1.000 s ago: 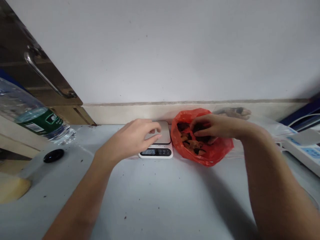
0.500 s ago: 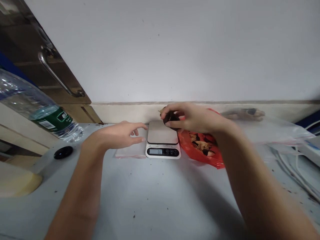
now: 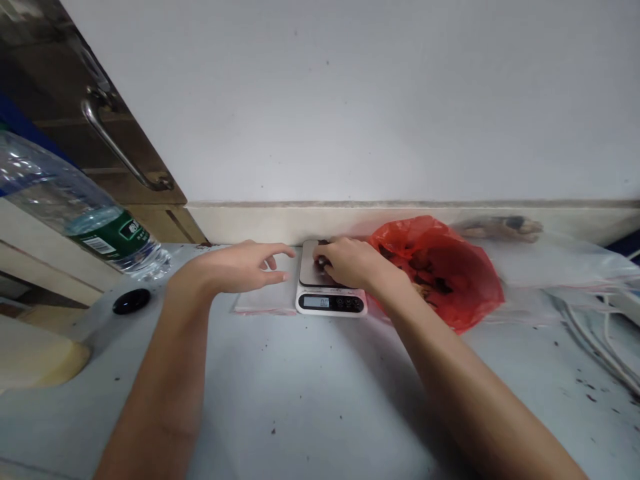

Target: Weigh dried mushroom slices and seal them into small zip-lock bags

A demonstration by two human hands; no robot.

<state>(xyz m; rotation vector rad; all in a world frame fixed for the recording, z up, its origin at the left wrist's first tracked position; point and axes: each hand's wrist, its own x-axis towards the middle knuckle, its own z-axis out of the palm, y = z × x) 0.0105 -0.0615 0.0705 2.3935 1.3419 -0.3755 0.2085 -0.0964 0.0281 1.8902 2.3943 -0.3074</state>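
A small white digital kitchen scale point(image 3: 300, 300) with a metal pan point(image 3: 309, 270) stands against the wall, its display reading 0.0. My right hand point(image 3: 347, 261) is closed over the pan, fingers curled round a dark brown dried piece point(image 3: 323, 261) mostly hidden beneath them. To the left of the scale, my left hand point(image 3: 247, 268) hovers with its fingers apart, holding nothing. Flat clear plastic bags point(image 3: 265, 303) lie under it. On the right, an opened red plastic bag point(image 3: 483, 283) contains several dark and tan dried pieces point(image 3: 423, 263).
At left are a large water bottle point(image 3: 115, 233), a black oval object point(image 3: 131, 301) and a pale container point(image 3: 45, 360). Clear bags point(image 3: 565, 260) with a tan and dark object lie along the wall at right, near white cables point(image 3: 595, 340).
My right hand has moved left and down from above the red bag's edge to the scale pan, carrying the dark piece. More of the red bag shows. My left hand stays in place.
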